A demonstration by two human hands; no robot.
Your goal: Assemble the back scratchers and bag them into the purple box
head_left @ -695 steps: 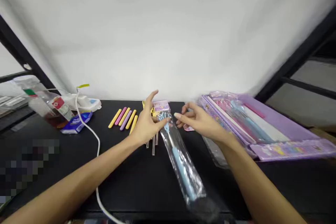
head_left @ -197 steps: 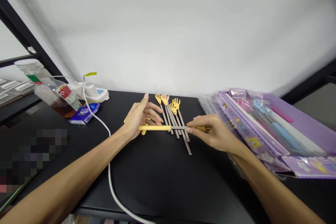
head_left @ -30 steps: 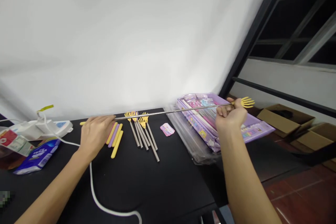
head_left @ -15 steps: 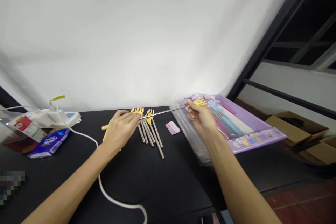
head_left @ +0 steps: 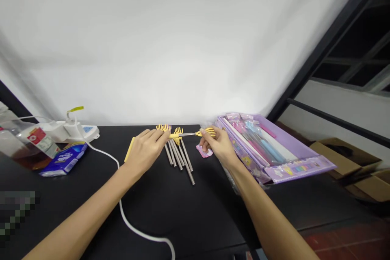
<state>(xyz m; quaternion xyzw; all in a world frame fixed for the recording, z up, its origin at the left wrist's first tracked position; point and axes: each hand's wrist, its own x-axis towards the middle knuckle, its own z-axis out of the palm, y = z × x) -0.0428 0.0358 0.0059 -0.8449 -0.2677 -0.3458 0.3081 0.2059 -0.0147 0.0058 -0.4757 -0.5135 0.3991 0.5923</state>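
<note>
Two hands hold one yellow back scratcher (head_left: 187,134) just above the table (head_left: 198,219), towards the far edge and around the middle of its width. Its long axis runs nearly level from left to right, roughly parallel to that far edge, with the claw end pointing right and the yellow handle end pointing left. A short stretch of metal shaft shows between the two ends. The left hand (head_left: 144,150) grasps the handle from above, back of the hand up, and covers most of it; the right hand (head_left: 221,144) grips the claw end between thumb and fingers.

Beneath and just in front of the scratcher, several claw-headed rods (head_left: 185,158) lie in a loose fan, yellow heads towards the far edge and metal ends slanting right towards the near edge. A yellow stick (head_left: 129,149) shows beside the left hand, partly hidden by it. A pink card (head_left: 204,152) lies below the right hand's fingers.

Near the right side of the table sits an open purple box (head_left: 301,167) with wrapped pink and blue scratchers (head_left: 268,146) inside, their long axes slanting from far left to near right. Near the far left corner are a power strip (head_left: 89,131), a blue packet (head_left: 64,160) and a tilted bottle (head_left: 27,146). A white cable (head_left: 131,227) curves towards the near edge.
</note>
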